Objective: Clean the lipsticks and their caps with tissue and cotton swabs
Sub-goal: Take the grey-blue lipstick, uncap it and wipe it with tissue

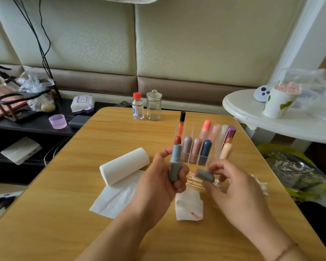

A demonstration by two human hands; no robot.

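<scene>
L hand (164, 178) is curled round a grey lipstick tube (175, 163), held upright; thumb and fingers are wrapped on the lower body, and the top end is seen level w/ the organizer's front row. R hand (231, 185) pinches the matching grey cap (205, 175) betw. thumb and fingertips, cap lying sideways w/ its open, pinkish mouth turned toward the tube; the other fingers are loosely spread. Tube and cap are near each other but apart, both held above the wooden table (64, 213).

Both forearms are brought in from the bottom edge, converging at centre; a thin bracelet (284, 251) is seen on the R wrist.

Counted: 1 tissue roll (123, 165) lying on its side, its loose sheet (113, 200) trailing toward the viewer; 1 folded tissue piece (189, 206) w/ a pink smear, under the hands; a small pile of cotton swabs (194, 182) betw. the hands, no. can't be told. A clear organizer (199, 147) stands behind the hands, w/ approx. 10 lipsticks in 2 rows. At the table's far edge: 1 red-capped bottle (137, 106) and 1 glass jar (154, 105) w/ lid, side by side.

On the white side table (252, 117) at R, 1 paper cup (279, 102) is seen.
</scene>
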